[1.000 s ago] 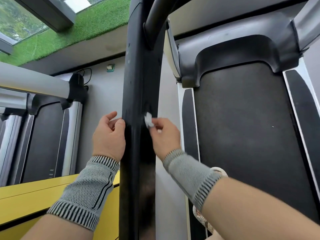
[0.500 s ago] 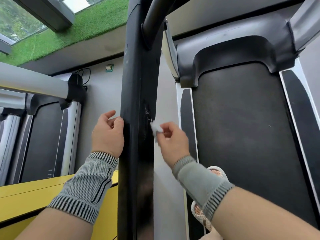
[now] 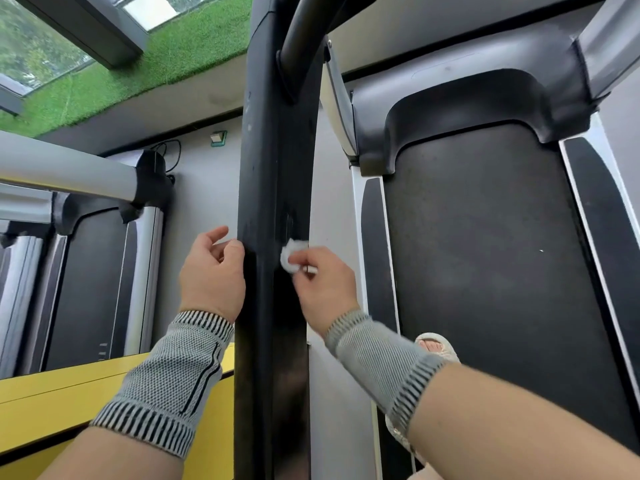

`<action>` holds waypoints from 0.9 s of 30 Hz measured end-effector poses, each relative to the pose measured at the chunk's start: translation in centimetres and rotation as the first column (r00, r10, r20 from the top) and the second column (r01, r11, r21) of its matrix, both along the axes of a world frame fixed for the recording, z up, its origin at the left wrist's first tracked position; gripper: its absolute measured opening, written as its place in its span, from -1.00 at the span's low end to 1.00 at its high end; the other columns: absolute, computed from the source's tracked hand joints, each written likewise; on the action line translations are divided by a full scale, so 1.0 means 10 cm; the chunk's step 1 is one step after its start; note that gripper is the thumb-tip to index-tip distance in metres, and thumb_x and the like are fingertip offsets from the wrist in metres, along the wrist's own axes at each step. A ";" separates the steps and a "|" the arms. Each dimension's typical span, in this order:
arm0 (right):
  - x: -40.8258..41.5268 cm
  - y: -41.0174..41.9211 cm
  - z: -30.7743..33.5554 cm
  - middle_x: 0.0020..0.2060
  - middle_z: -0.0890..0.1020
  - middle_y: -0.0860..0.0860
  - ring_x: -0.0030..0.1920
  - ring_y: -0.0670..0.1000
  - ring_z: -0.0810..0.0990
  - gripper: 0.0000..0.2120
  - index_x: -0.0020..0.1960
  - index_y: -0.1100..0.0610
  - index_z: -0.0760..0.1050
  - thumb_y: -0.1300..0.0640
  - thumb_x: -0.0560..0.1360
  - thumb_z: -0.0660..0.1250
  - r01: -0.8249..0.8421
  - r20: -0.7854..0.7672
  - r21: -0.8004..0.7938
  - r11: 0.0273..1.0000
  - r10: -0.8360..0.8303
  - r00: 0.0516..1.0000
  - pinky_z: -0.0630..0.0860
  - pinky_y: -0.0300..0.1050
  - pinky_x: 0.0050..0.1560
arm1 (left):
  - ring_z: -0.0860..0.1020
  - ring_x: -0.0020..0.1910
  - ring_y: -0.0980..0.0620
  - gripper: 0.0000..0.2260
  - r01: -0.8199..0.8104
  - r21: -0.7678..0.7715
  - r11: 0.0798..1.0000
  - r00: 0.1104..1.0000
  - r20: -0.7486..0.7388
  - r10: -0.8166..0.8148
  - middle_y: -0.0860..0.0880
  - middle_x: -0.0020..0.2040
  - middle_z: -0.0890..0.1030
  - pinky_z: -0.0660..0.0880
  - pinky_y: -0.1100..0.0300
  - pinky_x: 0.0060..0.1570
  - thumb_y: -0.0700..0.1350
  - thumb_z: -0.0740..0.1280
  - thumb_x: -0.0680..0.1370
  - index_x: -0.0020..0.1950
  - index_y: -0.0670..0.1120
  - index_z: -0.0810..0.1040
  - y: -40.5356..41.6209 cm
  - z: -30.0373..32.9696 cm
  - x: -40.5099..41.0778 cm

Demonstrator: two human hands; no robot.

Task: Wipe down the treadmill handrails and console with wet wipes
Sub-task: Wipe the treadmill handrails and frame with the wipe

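Observation:
A long black treadmill handrail (image 3: pixel 273 161) runs up the middle of the view. My right hand (image 3: pixel 323 285) pinches a small crumpled white wet wipe (image 3: pixel 291 256) and presses it against the handrail's right side, just below a streaky smudge. My left hand (image 3: pixel 211 271) rests against the handrail's left edge with its thumb on the black surface and its fingers loosely curled, holding nothing. Both wrists wear grey knitted bands.
The treadmill belt (image 3: pixel 485 271) and its dark motor cover (image 3: pixel 467 98) lie to the right, with a sandalled foot (image 3: pixel 436 348) on the side rail. A neighbouring treadmill (image 3: pixel 90 278) and a silver bar (image 3: pixel 62 168) are at left, above a yellow surface (image 3: pixel 69 393).
My right hand had drawn the wipe off the handrail to the right and has now brought it back onto the black surface. My left hand has stayed in place.

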State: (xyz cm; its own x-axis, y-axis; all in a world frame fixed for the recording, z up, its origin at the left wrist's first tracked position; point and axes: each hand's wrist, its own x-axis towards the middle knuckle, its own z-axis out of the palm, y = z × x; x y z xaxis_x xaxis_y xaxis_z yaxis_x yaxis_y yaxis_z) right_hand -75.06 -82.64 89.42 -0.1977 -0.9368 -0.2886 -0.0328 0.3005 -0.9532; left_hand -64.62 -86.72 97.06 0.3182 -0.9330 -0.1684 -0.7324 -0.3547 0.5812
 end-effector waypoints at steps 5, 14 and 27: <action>-0.07 -0.27 0.03 -0.01 0.59 -0.07 0.01 -0.10 0.53 -0.83 0.03 0.12 0.60 0.27 0.50 0.29 0.020 -0.033 0.006 1.000 -0.020 0.999 0.41 -0.34 0.12 | 0.55 -0.20 0.11 -0.70 0.004 0.008 1.000 1.000 -0.018 -0.004 0.06 -0.12 0.60 0.47 0.29 -0.17 -0.11 0.23 0.59 0.33 -0.05 0.45 -0.03 0.00 0.02; -0.15 0.03 -0.08 -0.11 0.59 -0.10 -0.08 -0.14 0.54 -0.81 -0.10 0.01 0.55 0.29 0.47 0.33 0.151 0.031 0.008 0.989 -0.151 0.988 0.46 -0.35 -0.03 | 0.55 -0.18 0.12 -0.69 -0.001 0.014 1.000 1.000 -0.027 0.002 0.09 -0.12 0.59 0.43 0.32 -0.18 -0.11 0.23 0.60 0.34 -0.06 0.44 -0.04 0.01 0.02; -0.18 -0.60 0.04 -0.08 0.51 -0.09 -0.09 -0.11 0.47 -0.87 0.02 0.12 0.56 0.25 0.53 0.28 0.026 -0.056 -0.016 1.000 -0.027 0.998 0.36 -0.36 -0.04 | 0.54 -0.17 0.15 -0.71 -0.009 -0.006 1.000 1.000 -0.022 0.009 0.11 -0.16 0.58 0.48 0.21 -0.02 -0.10 0.22 0.60 0.32 -0.04 0.45 0.01 0.00 -0.01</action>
